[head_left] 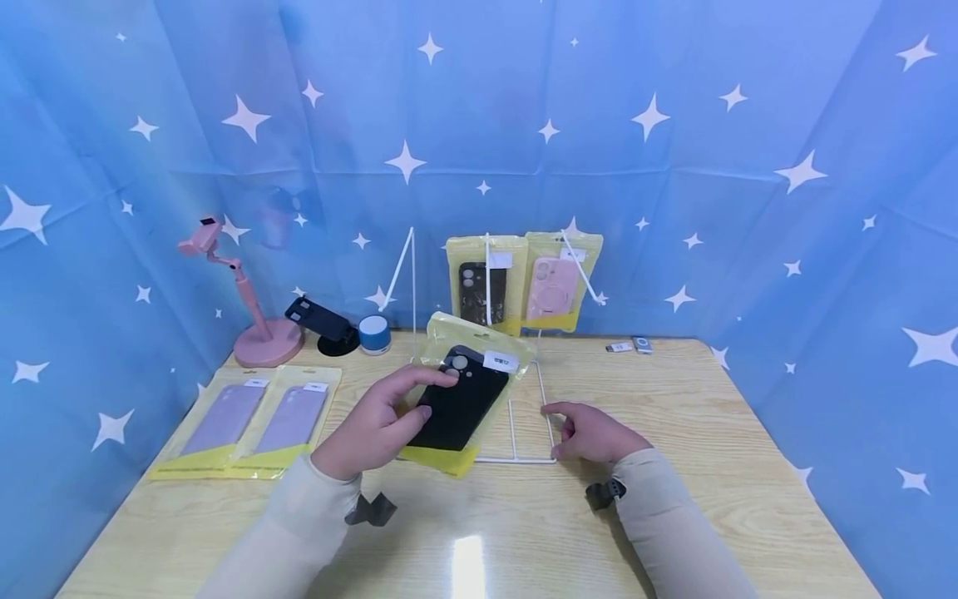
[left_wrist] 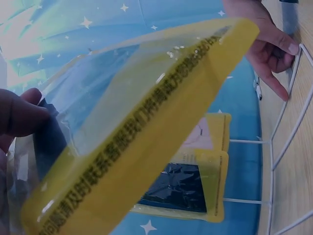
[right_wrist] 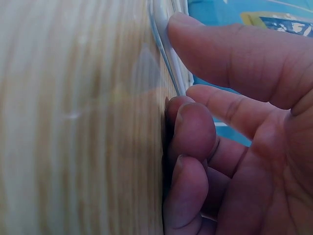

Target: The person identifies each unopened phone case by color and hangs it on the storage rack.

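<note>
My left hand (head_left: 377,424) pinches a clear, yellow-edged pouch holding a black phone case (head_left: 466,395), tilted in front of the white wire rack (head_left: 515,433). In the left wrist view, the pouch's yellow bottom band (left_wrist: 146,132) with printed text spans the picture. My right hand (head_left: 595,433) holds the right side of the rack's base, thumb and index finger at the wire and other fingers curled near the tabletop. Two pouches hang on the rack: one with a dark case (head_left: 473,291), one with a pink case (head_left: 552,287). The rack's left hook (head_left: 398,268) carries no pouch.
Two pouches with purple cases (head_left: 292,416) lie at the left of the wooden table (head_left: 674,532). Behind them stand a pink phone stand (head_left: 268,341), a black phone-shaped item on a stand (head_left: 322,320) and a blue-white cylinder (head_left: 374,334). Small items (head_left: 641,344) lie at the back right.
</note>
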A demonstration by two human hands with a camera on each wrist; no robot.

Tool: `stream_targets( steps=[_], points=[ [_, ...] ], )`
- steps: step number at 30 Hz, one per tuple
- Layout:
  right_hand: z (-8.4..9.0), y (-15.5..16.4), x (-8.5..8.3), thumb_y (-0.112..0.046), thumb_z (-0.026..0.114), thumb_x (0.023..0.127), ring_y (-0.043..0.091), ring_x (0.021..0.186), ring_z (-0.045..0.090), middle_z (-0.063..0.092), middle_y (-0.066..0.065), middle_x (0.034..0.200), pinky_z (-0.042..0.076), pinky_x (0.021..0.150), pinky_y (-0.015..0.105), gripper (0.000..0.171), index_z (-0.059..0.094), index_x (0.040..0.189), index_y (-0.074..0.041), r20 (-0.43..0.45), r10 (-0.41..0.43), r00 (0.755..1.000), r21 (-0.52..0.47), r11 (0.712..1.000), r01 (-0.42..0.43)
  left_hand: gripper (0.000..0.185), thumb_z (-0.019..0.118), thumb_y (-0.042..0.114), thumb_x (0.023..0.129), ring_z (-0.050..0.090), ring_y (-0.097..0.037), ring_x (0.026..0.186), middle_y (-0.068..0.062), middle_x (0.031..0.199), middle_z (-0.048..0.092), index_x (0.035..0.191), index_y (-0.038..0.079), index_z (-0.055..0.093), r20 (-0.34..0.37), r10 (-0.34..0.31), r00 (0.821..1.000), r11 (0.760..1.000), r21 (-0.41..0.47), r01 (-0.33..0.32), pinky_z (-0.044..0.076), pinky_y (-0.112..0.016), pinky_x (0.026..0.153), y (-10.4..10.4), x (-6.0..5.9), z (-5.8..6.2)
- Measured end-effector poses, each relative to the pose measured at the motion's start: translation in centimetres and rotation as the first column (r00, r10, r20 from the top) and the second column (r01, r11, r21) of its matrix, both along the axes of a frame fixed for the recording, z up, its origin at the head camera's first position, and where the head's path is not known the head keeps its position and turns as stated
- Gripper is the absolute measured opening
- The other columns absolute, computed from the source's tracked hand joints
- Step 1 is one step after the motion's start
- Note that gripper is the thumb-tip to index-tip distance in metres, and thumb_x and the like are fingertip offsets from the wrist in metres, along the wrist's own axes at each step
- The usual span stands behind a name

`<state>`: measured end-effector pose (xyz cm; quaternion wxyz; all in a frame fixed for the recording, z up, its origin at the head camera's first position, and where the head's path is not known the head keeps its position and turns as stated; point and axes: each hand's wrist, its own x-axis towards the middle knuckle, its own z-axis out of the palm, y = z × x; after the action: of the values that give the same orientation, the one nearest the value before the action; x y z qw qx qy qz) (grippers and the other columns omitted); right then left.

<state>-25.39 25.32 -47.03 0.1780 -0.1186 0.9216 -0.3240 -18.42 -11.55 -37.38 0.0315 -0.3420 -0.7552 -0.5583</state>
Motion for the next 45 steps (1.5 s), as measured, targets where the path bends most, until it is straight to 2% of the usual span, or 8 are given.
stream_targets(
  steps=[7, 14, 18, 24, 30, 38, 45],
  points=[
    [-0.1, -0.1, 0.1, -0.013, 0.088, 0.085, 0.021, 0.075, 0.056, 0.062, 0.003, 0.086, 0.045, 0.066, 0.035, 0.069, 0.06, 0.148, -0.018, -0.003, -0.017, 1.0, 0.012, 1.0, 0.017, 0.05, 0.051, -0.013, 0.096, 0.033, -0.012, 0.042, -0.014, 0.149, 0.058, 0.139, 0.01, 0.064, -0.025, 0.008, 1.0, 1.0, 0.007, -0.008, 0.04, -0.026, 0.045, 0.4, -0.1, 0.3],
    [-0.2, -0.1, 0.1, -0.013, 0.088, 0.084, 0.022, 0.075, 0.056, 0.062, 0.005, 0.087, 0.045, 0.065, 0.035, 0.07, 0.06, 0.147, -0.017, 0.008, -0.024, 1.0, -0.007, 1.0, 0.024, 0.049, 0.051, -0.013, 0.096, 0.037, -0.015, 0.046, -0.014, 0.148, 0.058, 0.139, 0.009, 0.063, -0.015, 0.031, 0.999, 0.999, 0.016, -0.031, 0.046, -0.026, 0.056, 0.9, -0.6, 0.1],
    [-0.2, -0.1, 0.0, -0.014, 0.089, 0.084, 0.021, 0.074, 0.056, 0.062, 0.004, 0.086, 0.045, 0.064, 0.035, 0.07, 0.061, 0.147, -0.018, 0.008, -0.026, 1.0, -0.004, 1.0, 0.026, 0.049, 0.052, -0.011, 0.097, 0.037, -0.015, 0.044, -0.013, 0.15, 0.058, 0.14, 0.01, 0.063, -0.007, 0.041, 0.999, 0.999, 0.024, -0.041, 0.044, -0.026, 0.052, 1.2, -0.8, 0.0],
    [-0.2, -0.1, 0.0, -0.013, 0.088, 0.084, 0.021, 0.074, 0.055, 0.062, 0.005, 0.086, 0.045, 0.064, 0.035, 0.07, 0.06, 0.148, -0.018, 0.013, -0.023, 1.0, -0.015, 1.0, 0.023, 0.048, 0.052, -0.011, 0.097, 0.037, -0.015, 0.043, -0.015, 0.151, 0.058, 0.14, 0.008, 0.062, -0.002, 0.024, 1.0, 0.998, 0.057, -0.024, 0.042, -0.025, 0.047, 1.6, -0.9, 0.0],
    [-0.3, -0.1, 0.0, -0.013, 0.088, 0.084, 0.021, 0.074, 0.055, 0.062, 0.005, 0.087, 0.045, 0.063, 0.035, 0.07, 0.06, 0.148, -0.018, 0.017, -0.025, 1.0, -0.021, 0.999, 0.026, 0.047, 0.052, -0.011, 0.098, 0.037, -0.015, 0.043, -0.014, 0.152, 0.058, 0.14, 0.008, 0.061, 0.009, 0.022, 1.0, 0.996, 0.081, -0.022, 0.041, -0.025, 0.046, 2.1, -1.3, -0.7],
    [-0.3, 0.0, 0.0, -0.013, 0.088, 0.084, 0.021, 0.072, 0.055, 0.062, 0.005, 0.085, 0.044, 0.063, 0.035, 0.071, 0.059, 0.149, -0.017, 0.016, -0.024, 1.0, -0.026, 0.999, 0.024, 0.05, 0.052, -0.01, 0.099, 0.036, -0.017, 0.041, -0.011, 0.154, 0.053, 0.144, 0.011, 0.06, 0.037, 0.05, 0.998, 0.989, 0.136, -0.054, 0.039, -0.026, 0.043, 3.2, -1.9, -1.6],
    [-0.2, 0.0, 0.1, -0.012, 0.088, 0.084, 0.021, 0.072, 0.054, 0.062, 0.005, 0.084, 0.044, 0.062, 0.035, 0.071, 0.059, 0.149, -0.016, 0.022, -0.022, 1.0, -0.038, 0.999, 0.023, 0.049, 0.052, -0.008, 0.1, 0.033, -0.014, 0.042, -0.008, 0.155, 0.054, 0.144, 0.011, 0.06, 0.068, 0.107, 0.992, 0.979, 0.166, -0.117, 0.036, -0.024, 0.044, 4.3, -2.7, -2.0]
  ],
)
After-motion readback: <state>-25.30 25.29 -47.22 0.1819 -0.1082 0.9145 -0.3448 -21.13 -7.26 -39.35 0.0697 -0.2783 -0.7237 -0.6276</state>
